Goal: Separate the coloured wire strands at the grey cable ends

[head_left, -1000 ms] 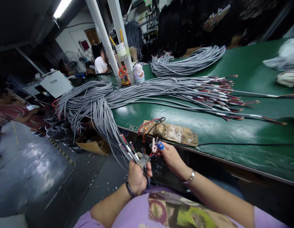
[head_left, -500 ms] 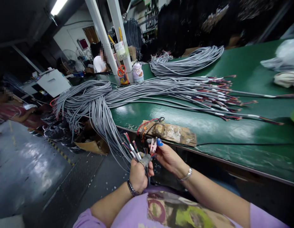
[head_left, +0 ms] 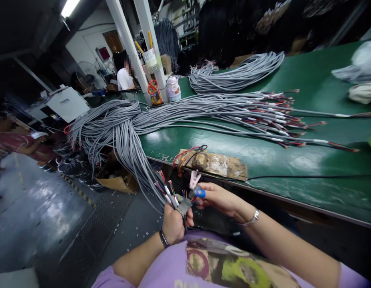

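My left hand [head_left: 174, 224] is closed around a bunch of grey cables [head_left: 143, 181] below the table's front edge. Its fingertips wear grey coverings. Stripped ends with white sleeves and thin coloured wires [head_left: 161, 176] stick up from the fist. Close beside it, my right hand [head_left: 217, 200], a blue band round one digit, pinches thin coloured wires [head_left: 194, 199] at the fist's right side. A pale pink clip [head_left: 194, 179] stands just above the right fingertips; whether they touch it I cannot tell.
A worn wooden block [head_left: 224, 166] with red and black leads lies at the green table's [head_left: 308, 158] front edge. Long grey cables [head_left: 185, 110] spread across the table; a coiled bundle [head_left: 236, 76] lies behind. A cardboard box [head_left: 119, 182] stands on the floor. Two other people are at left.
My right hand has shifted slightly down and right, its fingers coming together on the wires. The pink clip, earlier between the fingers, now stands above them. My left hand keeps its grip.
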Action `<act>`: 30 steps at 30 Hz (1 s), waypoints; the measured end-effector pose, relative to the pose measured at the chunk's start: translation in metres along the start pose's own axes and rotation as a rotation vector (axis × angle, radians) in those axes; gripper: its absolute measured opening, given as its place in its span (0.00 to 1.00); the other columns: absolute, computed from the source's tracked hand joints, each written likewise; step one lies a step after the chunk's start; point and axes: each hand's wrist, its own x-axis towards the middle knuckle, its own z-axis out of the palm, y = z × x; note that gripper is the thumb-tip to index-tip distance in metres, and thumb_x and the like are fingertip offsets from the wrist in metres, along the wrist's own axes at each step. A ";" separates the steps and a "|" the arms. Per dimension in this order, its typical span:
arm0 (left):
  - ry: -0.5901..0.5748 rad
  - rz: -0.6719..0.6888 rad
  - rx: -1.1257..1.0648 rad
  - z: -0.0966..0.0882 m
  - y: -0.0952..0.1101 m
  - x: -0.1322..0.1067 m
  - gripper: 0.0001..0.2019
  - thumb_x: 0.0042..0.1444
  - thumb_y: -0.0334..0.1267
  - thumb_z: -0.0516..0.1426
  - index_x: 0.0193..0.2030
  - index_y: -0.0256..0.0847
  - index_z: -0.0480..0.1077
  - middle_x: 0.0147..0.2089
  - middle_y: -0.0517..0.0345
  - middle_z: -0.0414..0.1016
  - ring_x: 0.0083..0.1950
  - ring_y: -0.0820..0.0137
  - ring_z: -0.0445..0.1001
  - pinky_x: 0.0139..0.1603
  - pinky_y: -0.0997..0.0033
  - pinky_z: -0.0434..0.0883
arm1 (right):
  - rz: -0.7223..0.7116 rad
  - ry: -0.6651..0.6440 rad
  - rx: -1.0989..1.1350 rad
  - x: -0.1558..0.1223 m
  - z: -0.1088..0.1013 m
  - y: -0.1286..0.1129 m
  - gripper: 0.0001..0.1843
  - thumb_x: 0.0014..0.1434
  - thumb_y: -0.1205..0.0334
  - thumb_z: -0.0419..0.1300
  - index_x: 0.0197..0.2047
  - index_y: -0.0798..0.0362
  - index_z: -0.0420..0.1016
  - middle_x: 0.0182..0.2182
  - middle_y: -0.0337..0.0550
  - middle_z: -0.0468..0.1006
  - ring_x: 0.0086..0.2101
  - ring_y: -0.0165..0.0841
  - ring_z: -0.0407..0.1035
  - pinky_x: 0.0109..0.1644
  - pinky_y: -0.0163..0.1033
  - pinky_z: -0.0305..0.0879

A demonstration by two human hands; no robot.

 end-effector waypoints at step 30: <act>-0.165 -0.041 0.121 -0.004 -0.003 0.003 0.16 0.45 0.47 0.61 0.22 0.35 0.66 0.15 0.60 0.69 0.13 0.77 0.65 0.12 0.81 0.56 | -0.140 -0.026 -0.101 -0.008 0.023 0.018 0.17 0.52 0.46 0.59 0.31 0.53 0.66 0.16 0.35 0.71 0.19 0.30 0.66 0.25 0.35 0.58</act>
